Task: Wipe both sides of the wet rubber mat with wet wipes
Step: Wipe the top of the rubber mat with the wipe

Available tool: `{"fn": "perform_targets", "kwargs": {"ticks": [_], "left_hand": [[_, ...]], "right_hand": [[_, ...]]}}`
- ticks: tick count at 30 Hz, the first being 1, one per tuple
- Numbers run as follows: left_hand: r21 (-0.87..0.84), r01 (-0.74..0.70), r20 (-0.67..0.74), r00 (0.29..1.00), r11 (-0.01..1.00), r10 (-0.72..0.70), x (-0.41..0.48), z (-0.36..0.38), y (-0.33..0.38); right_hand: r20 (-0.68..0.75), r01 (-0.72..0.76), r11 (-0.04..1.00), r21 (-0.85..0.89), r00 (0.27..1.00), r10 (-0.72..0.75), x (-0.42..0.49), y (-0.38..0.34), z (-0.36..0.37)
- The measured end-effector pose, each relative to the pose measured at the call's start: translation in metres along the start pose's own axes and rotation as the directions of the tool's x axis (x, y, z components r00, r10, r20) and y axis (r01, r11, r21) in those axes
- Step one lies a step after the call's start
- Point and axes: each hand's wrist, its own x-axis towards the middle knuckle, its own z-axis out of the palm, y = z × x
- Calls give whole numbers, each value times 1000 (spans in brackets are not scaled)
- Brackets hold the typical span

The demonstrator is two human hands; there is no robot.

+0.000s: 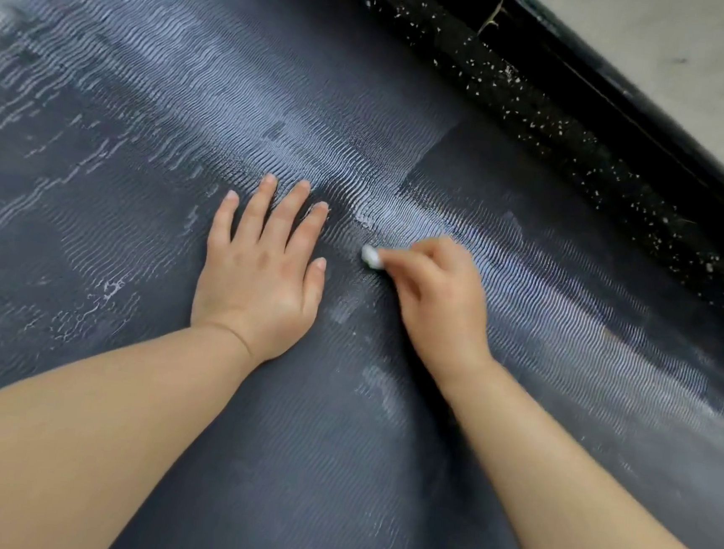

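White wet wipe [371, 257], wadded small, is pinched in the curled fingers of my right hand [433, 293] and pressed on the rubber mat [142, 167], just at 3 o'clock of my left hand [259, 274], which lies flat with straight fingers, pinning it. The ribbed, wet-streaked mat spreads under both hands; I judge it floppy, heavy and slick, best gripped along an edge for turning.

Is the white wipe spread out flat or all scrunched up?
Scrunched up: the wipe is a small white wad pinched in the right hand, against the mat.
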Motion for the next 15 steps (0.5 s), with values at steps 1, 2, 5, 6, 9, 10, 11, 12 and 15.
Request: {"fn": "perform_targets", "kwargs": {"ticks": [1,2,5,6,9,10,11,12,15], "left_hand": [[3,2,-2,1000,1000,-2,0,0,0],[3,4,-3,1000,1000,-4,0,1,-1],[-10,3,-8,1000,1000,-3,0,0,0],[-13,4,-7,1000,1000,-4,0,0,0],[-10,13,-4,1000,1000,-13,1,-1,-1],[-8,14,-3,1000,1000,-14,0,-1,-1],[-6,15,-2,1000,1000,-15,0,0,-2],[-5,15,-2,1000,1000,-15,0,0,-2],[-5,10,2,1000,1000,-10,0,2,-2]], "right_hand": [[-66,-93,995,-29,994,91,21,12,-2],[-123,-188,981,-40,976,182,39,23,-3],[-222,-357,934,-31,913,342,63,35,2],[-231,-365,930,-36,909,348,58,29,5],[-188,-226,974,-12,957,220,6,-13,14],[-134,-175,985,-11,976,172,-19,-31,16],[-77,-131,991,-10,989,130,-44,-48,17],[-26,-97,995,-5,995,97,-65,-63,15],[32,-36,999,5,999,35,-74,-64,9]]}}
